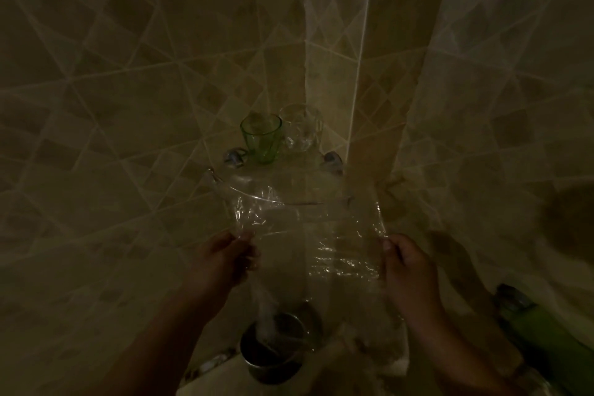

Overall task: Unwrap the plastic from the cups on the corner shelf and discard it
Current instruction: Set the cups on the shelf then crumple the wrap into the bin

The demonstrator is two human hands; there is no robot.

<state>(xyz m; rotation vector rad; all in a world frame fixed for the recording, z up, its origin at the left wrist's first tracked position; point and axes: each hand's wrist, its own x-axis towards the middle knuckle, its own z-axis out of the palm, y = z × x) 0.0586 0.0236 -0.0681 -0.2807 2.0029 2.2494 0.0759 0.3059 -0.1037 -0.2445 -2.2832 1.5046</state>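
Two hands stretch the clear plastic sheet (308,244) between them: my left hand (225,259) pinches its left edge, my right hand (406,262) pinches its right edge. Beyond it, the green cup (261,138) and clear cup (300,127) stand side by side, unwrapped, on the glass corner shelf (289,180).

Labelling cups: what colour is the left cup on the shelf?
Green, see-through; the left cup shows best in the head view, the only one.

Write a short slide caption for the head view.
Both hands, left hand and right hand, stretch clear plastic wrap before the green cup and clear cup.
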